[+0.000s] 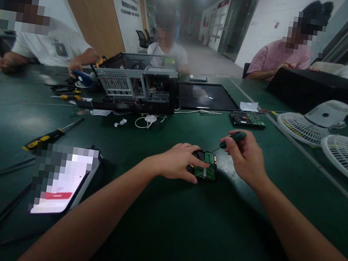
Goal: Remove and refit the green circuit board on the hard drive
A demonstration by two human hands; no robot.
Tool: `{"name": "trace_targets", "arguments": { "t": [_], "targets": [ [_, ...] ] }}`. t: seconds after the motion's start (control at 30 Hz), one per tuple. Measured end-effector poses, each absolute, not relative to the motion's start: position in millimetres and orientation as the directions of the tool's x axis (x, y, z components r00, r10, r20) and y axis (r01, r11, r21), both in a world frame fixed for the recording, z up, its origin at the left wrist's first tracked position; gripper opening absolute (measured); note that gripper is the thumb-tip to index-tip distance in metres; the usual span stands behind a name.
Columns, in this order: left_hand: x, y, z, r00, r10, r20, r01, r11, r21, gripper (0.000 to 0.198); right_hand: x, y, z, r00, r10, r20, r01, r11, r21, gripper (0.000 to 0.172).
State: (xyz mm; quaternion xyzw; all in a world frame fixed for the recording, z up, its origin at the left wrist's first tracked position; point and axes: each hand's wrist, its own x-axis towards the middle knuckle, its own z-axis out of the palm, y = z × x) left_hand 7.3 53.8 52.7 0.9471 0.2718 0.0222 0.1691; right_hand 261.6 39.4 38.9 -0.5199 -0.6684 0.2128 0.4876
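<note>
A hard drive (210, 173) lies on the green table with its green circuit board facing up. Across its left part rests my left hand (179, 162), thumb at the near edge and a finger over the board, holding the drive in place. My right hand (248, 158) is closed around the dark green handle of a screwdriver (237, 136). The thin shaft slants down to the far edge of the board; whether the tip sits in a screw is too small to tell. Part of the drive is hidden under my left hand.
Beyond my hands stand an opened computer case (135, 85), a black panel (207, 97) and a second hard drive (247, 119). Fan parts (305, 128) lie at right. A phone (64, 184) and a yellow-black screwdriver (45, 139) are at left. Several people sit around the table.
</note>
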Motion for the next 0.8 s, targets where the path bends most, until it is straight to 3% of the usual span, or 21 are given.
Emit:
{"name": "trace_targets", "arguments": {
  "t": [0.8],
  "targets": [
    [12.4, 46.0, 55.3, 0.815, 0.577, -0.049, 0.564, -0.771, 0.296, 0.059, 254.5, 35.6, 37.8, -0.077, 0.867, 0.492, 0.559, 0.447, -0.698, 0.063]
  ]
}}
